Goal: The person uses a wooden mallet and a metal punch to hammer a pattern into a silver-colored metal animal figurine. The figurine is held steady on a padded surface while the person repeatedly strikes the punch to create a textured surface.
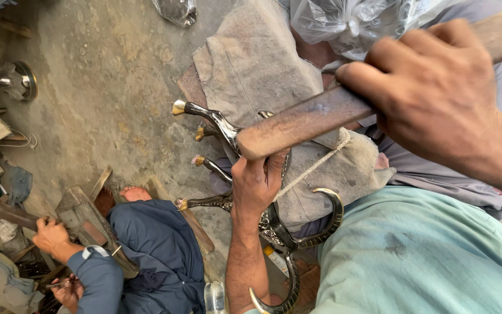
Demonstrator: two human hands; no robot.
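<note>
We are gripping the curved metal piece (274, 227) in our left hand (255, 185), while our right hand (437, 93) is clenching a wooden handle (303, 122) just above it.

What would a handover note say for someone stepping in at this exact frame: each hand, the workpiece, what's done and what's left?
Left hand: gripping the ornate curved metal piece, steadying it on the grey cloth over the lap.
Right hand: holding the wooden handle, its end against the piece.
Done or left: cannot tell.
A second person's hand works on the concrete floor nearby.
</note>
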